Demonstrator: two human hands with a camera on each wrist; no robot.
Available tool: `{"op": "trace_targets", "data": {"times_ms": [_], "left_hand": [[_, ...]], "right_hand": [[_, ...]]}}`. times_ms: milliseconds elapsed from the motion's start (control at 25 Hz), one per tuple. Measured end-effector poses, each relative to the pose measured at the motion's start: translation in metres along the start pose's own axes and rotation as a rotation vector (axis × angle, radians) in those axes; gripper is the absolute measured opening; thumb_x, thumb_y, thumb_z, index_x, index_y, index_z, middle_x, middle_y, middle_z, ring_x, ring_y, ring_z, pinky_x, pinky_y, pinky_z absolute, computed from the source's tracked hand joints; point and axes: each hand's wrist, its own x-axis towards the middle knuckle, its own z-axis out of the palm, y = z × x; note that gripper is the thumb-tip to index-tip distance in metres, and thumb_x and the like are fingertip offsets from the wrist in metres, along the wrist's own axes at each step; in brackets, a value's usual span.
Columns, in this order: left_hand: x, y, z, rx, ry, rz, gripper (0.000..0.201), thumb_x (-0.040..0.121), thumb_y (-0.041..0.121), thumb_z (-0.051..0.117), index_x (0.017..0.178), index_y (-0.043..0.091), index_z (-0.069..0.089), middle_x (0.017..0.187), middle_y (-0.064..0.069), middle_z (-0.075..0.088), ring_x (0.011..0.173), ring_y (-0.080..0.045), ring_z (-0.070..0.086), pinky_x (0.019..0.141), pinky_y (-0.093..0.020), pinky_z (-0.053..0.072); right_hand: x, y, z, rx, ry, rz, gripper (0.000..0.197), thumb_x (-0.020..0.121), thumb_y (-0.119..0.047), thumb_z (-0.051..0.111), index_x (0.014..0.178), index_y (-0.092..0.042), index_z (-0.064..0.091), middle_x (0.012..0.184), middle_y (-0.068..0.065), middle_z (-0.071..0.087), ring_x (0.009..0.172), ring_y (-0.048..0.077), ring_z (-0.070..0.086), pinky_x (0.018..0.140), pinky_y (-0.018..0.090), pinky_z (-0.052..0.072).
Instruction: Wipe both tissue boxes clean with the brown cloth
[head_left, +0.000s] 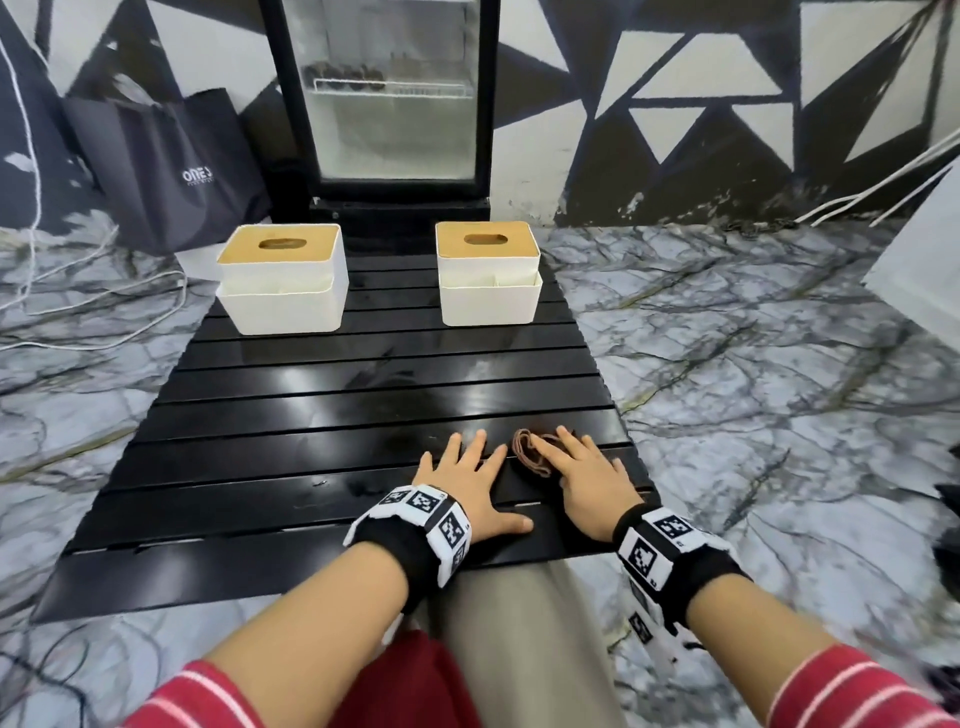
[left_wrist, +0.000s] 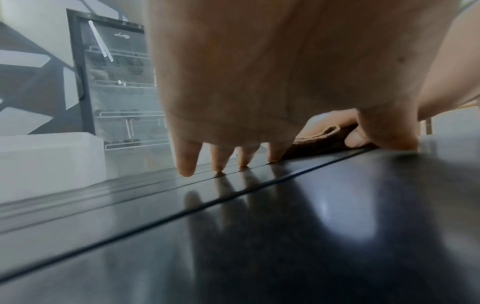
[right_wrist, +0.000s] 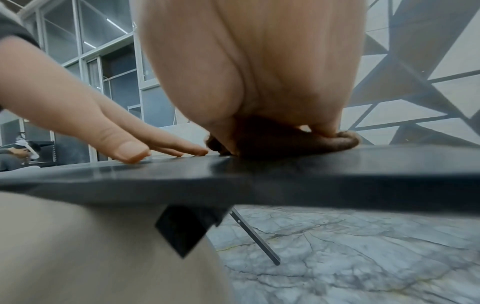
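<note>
Two white tissue boxes with wooden lids stand at the far end of the black slatted table (head_left: 311, 395): the left box (head_left: 283, 278) and the right box (head_left: 488, 273). A small crumpled brown cloth (head_left: 530, 452) lies near the table's front right. My right hand (head_left: 587, 478) lies flat on top of the cloth (right_wrist: 337, 142), fingers straight, covering most of it. Just left of it, my left hand (head_left: 467, 473) rests flat on the bare table with fingers spread (left_wrist: 185, 162). The cloth (left_wrist: 319, 142) shows beyond those fingers, under the right hand.
A glass-door fridge (head_left: 384, 98) stands behind the table. A dark shopping bag (head_left: 166, 161) and white cables (head_left: 104, 291) lie on the marble floor at left. A white object (head_left: 919, 265) sits at right. My knee (head_left: 524, 623) is under the table's front edge.
</note>
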Motion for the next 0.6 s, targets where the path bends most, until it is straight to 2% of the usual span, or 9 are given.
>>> {"op": "trace_targets", "data": {"times_ms": [280, 600], "left_hand": [[-0.011, 0.012, 0.014, -0.014, 0.065, -0.017, 0.097, 0.078, 0.074, 0.042, 0.149, 0.028, -0.004, 0.158, 0.0, -0.014, 0.145, -0.023, -0.012, 0.118, -0.048, 0.004], [-0.009, 0.01, 0.013, -0.025, 0.078, -0.026, 0.097, 0.076, 0.075, 0.044, 0.149, 0.03, -0.002, 0.158, 0.001, -0.012, 0.145, -0.022, -0.011, 0.118, -0.047, 0.004]], "right_hand": [[-0.018, 0.006, 0.018, 0.019, 0.194, -0.013, 0.054, 0.094, -0.021, 0.036, 0.138, -0.048, 0.018, 0.154, -0.007, 0.012, 0.142, 0.022, 0.007, 0.111, 0.051, 0.012], [-0.019, 0.005, 0.019, -0.002, 0.215, -0.01, 0.054, 0.095, -0.022, 0.035, 0.138, -0.048, 0.017, 0.154, -0.007, 0.011, 0.142, 0.023, 0.007, 0.112, 0.05, 0.01]]}}
